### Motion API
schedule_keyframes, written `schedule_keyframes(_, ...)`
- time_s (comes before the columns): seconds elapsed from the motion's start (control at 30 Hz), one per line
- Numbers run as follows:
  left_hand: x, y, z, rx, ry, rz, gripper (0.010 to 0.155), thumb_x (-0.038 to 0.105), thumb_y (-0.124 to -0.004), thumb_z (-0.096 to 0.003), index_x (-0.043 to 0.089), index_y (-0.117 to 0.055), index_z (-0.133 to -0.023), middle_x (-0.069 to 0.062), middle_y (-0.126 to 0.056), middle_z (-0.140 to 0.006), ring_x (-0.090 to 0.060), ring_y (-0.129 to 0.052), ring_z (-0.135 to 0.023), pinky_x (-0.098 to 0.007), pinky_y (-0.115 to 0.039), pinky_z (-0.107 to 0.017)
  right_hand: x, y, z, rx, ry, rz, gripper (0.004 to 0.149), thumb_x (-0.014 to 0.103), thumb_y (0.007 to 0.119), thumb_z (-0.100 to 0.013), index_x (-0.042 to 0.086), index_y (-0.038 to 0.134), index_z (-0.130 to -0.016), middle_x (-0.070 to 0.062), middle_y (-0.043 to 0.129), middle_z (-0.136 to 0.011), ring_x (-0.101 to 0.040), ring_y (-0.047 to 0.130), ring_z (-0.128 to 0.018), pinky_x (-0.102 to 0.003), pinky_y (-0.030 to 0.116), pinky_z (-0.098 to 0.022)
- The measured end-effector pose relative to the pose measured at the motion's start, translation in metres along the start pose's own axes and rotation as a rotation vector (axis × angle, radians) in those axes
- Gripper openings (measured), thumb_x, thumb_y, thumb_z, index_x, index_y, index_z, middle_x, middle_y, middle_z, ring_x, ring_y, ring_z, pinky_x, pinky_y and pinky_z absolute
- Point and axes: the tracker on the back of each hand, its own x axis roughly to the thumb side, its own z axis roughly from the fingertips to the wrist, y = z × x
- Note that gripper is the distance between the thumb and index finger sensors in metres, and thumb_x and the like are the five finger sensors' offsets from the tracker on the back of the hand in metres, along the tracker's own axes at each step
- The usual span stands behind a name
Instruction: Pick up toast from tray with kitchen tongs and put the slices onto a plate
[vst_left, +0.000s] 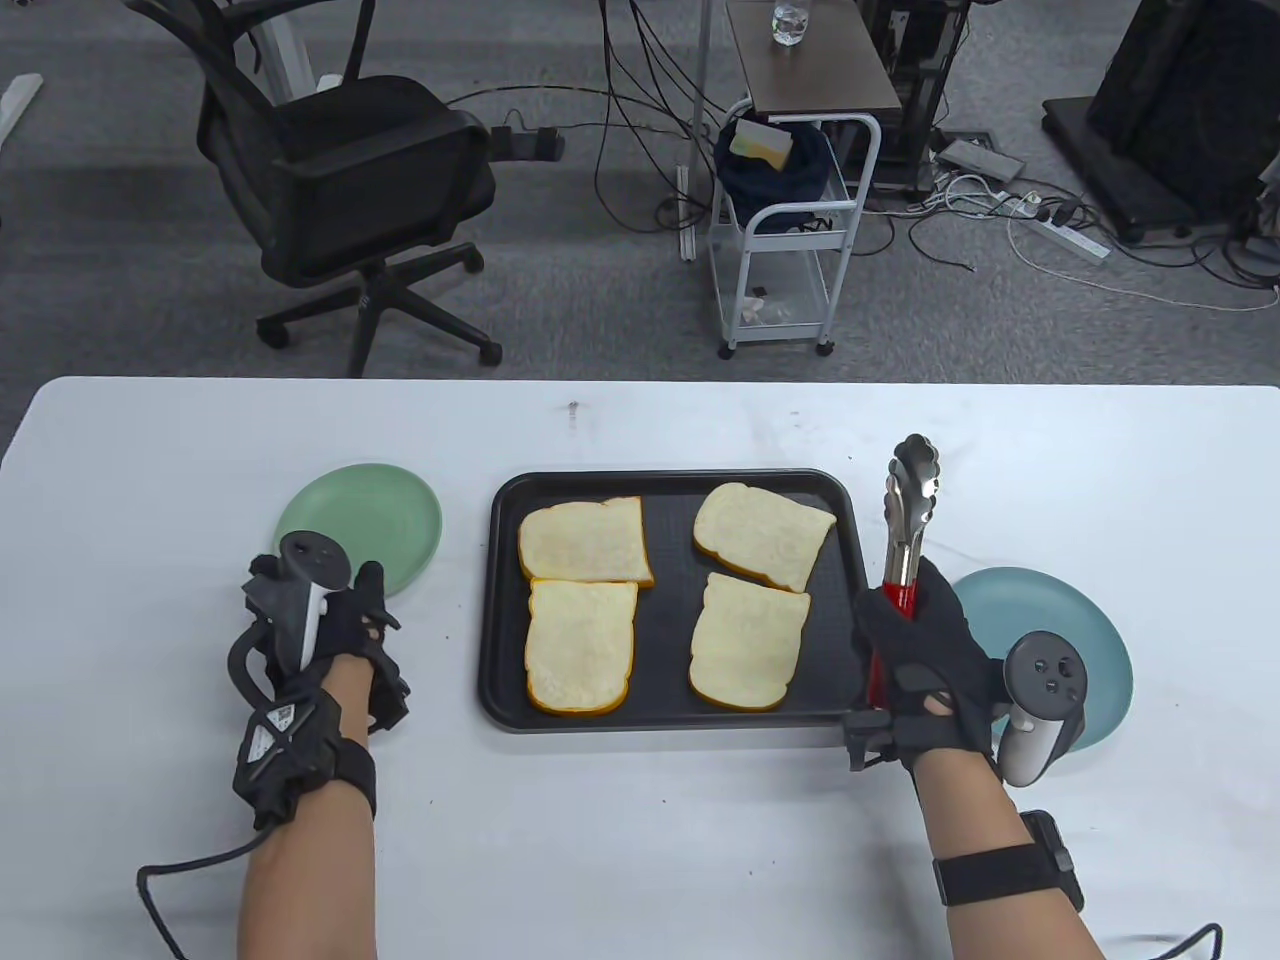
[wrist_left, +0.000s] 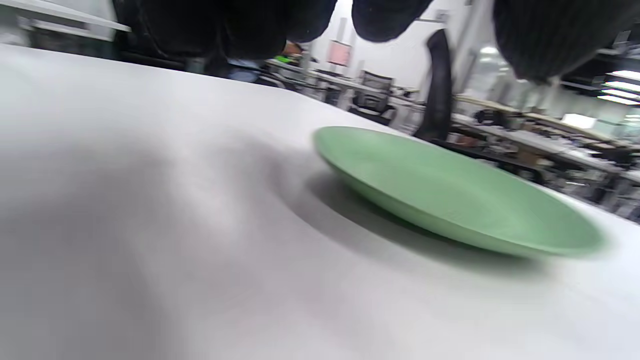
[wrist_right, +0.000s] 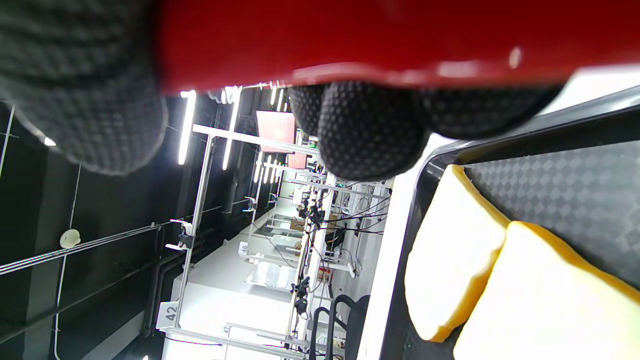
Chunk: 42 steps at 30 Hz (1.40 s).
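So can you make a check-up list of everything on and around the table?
Surface: white table, a few dark specks.
Job's things: black tray holds four toast slices, none moved yet; green plate on its left, blue plate on its right, both bare; tongs tips closed, pointing away.
Clutter: nothing seen on the table.
Hands: right hand holds the tongs by their red grip; left hand rests beside the green plate, holding nothing.
Cables: glove leads at the near edge; loose wires on the floor.
Surroundings: office chair, white cart.

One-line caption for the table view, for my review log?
Right hand grips red-handled tongs beside a black tray of four toast slices; left hand rests near the green plate.
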Motion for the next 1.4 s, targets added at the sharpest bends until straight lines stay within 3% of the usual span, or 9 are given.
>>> schedule_keyframes(0.17, -0.013, -0.007, -0.037, -0.039, 0.116, 0.078, 0.085, 0.066, -0.076, -0.0377, 0.032, -0.038, -0.106, -0.011, -0.057, -0.111, -0.036, -0.074, -0.091, -0.056, -0.065, -0.068, 0.001, 0.0, -0.001, 0.006, -0.012, 0.029, 0.094, 0.068, 0.09, -0.032, 0.017, 0.055, -0.103, -0.016, 0.083, -0.087, -0.03, 0.102, -0.051, -0.047, 0.09, -0.035)
schedule_keyframes(0.33, -0.017, -0.017, -0.056, -0.106, 0.164, 0.154, 0.085, 0.063, -0.082, -0.0373, 0.029, -0.044, -0.105, -0.008, -0.077, -0.096, -0.032, -0.085, -0.074, -0.058, -0.065, -0.063, 0.001, 0.001, -0.003, 0.009, -0.01, 0.061, 0.095, 0.068, 0.09, -0.032, 0.017, 0.055, -0.103, -0.016, 0.083, -0.087, -0.03, 0.102, -0.051, -0.047, 0.09, -0.036)
schedule_keyframes(0.63, -0.013, -0.02, -0.07, -0.014, 0.133, 0.094, 0.071, 0.044, -0.093, -0.0384, 0.031, -0.06, -0.1, -0.003, -0.097, -0.073, -0.025, -0.096, -0.056, -0.053, -0.074, -0.055, -0.001, 0.002, -0.006, 0.009, -0.001, 0.113, 0.094, 0.067, 0.09, -0.032, 0.016, 0.054, -0.103, -0.017, 0.083, -0.087, -0.031, 0.102, -0.052, -0.048, 0.089, -0.036)
schedule_keyframes(0.77, -0.018, -0.019, -0.074, -0.089, 0.15, 0.191, 0.074, 0.038, -0.093, -0.0388, 0.027, -0.055, -0.101, -0.004, -0.097, -0.071, -0.024, -0.095, -0.053, -0.053, -0.077, -0.053, -0.001, 0.003, -0.005, 0.012, 0.0, 0.121, 0.094, 0.067, 0.09, -0.032, 0.016, 0.054, -0.103, -0.017, 0.083, -0.087, -0.031, 0.101, -0.052, -0.048, 0.089, -0.036)
schedule_keyframes(0.9, -0.034, -0.016, -0.077, -0.305, 0.166, 0.539, 0.068, 0.039, -0.087, -0.0438, 0.021, -0.056, -0.101, -0.003, -0.093, -0.072, -0.02, -0.096, -0.047, -0.052, -0.076, -0.053, -0.001, 0.002, -0.005, 0.013, -0.004, 0.117, 0.094, 0.067, 0.09, -0.033, 0.016, 0.054, -0.103, -0.017, 0.083, -0.088, -0.031, 0.101, -0.052, -0.048, 0.089, -0.036)
schedule_keyframes(0.97, -0.042, -0.014, -0.074, -0.389, 0.176, 0.743, 0.056, 0.039, -0.085, -0.0458, 0.021, -0.064, -0.095, -0.002, -0.089, -0.074, -0.018, -0.103, -0.042, -0.047, -0.084, -0.049, -0.001, 0.002, -0.005, 0.015, -0.005, 0.111, 0.094, 0.067, 0.09, -0.033, 0.016, 0.054, -0.103, -0.018, 0.083, -0.087, -0.031, 0.101, -0.052, -0.048, 0.089, -0.036)
schedule_keyframes(1.1, -0.054, 0.0, -0.059, -0.484, 0.099, 0.968, 0.056, 0.039, -0.084, -0.0471, 0.028, -0.059, -0.096, 0.0, -0.082, -0.081, -0.018, -0.111, -0.043, -0.042, -0.094, -0.045, -0.001, 0.002, -0.005, 0.024, -0.008, 0.099, 0.094, 0.067, 0.089, -0.033, 0.016, 0.054, -0.104, -0.018, 0.083, -0.088, -0.032, 0.101, -0.052, -0.048, 0.089, -0.036)
schedule_keyframes(1.2, -0.051, 0.018, -0.04, -0.557, -0.049, 1.119, 0.057, 0.04, -0.083, -0.0479, 0.033, -0.053, -0.096, -0.009, -0.07, -0.105, -0.019, -0.11, -0.045, -0.041, -0.091, -0.046, -0.002, 0.002, -0.006, 0.03, -0.005, 0.098, 0.094, 0.067, 0.089, -0.033, 0.016, 0.055, -0.104, -0.018, 0.083, -0.088, -0.032, 0.101, -0.052, -0.048, 0.089, -0.036)
schedule_keyframes(1.4, -0.032, 0.057, 0.023, -0.678, -0.371, 1.214, 0.062, 0.042, -0.081, -0.0488, 0.032, -0.043, -0.097, -0.001, -0.083, -0.094, -0.022, -0.11, -0.046, -0.042, -0.089, -0.045, -0.005, -0.004, -0.01, 0.064, 0.027, 0.087, 0.094, 0.068, 0.089, -0.033, 0.015, 0.057, -0.104, -0.021, 0.085, -0.087, -0.033, 0.103, -0.049, -0.048, 0.09, -0.033)
